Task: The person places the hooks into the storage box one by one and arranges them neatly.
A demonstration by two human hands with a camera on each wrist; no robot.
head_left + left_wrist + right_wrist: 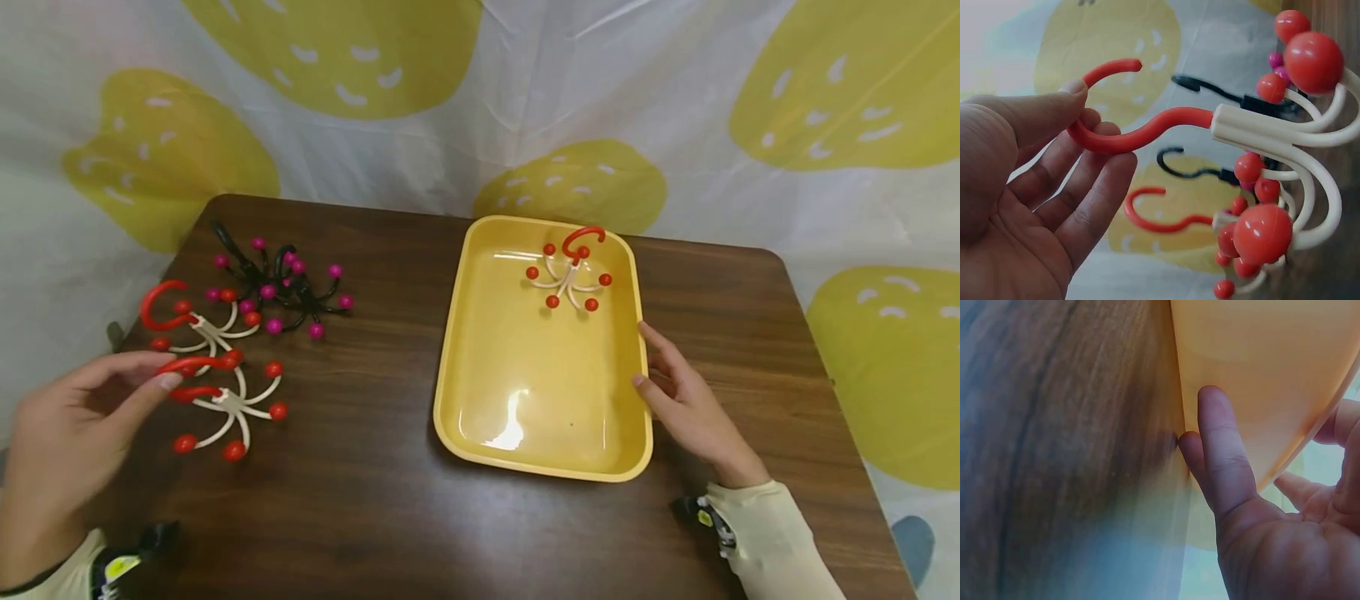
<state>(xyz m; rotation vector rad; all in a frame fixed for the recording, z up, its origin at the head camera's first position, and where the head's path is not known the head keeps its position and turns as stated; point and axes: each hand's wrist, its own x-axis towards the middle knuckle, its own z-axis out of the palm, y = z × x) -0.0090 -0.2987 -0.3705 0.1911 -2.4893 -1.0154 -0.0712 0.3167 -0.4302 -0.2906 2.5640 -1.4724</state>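
In the head view my left hand pinches the red hooked end of a white multi-arm hanger with red ball tips. The left wrist view shows this hanger's red hook between thumb and fingers, its arms pointing away. Close behind sits a second red-and-white hanger, partly covered. Two black hangers with pink balls lie tangled beyond. My right hand holds the right rim of a yellow tray, with fingers against its outer wall. Inside the tray's far right corner rests another red-and-white hanger.
A dark wooden table bears the tray and hangers. Behind it hangs a white cloth with a yellow fruit print, reaching round both sides. The table's far edge runs close to the cloth.
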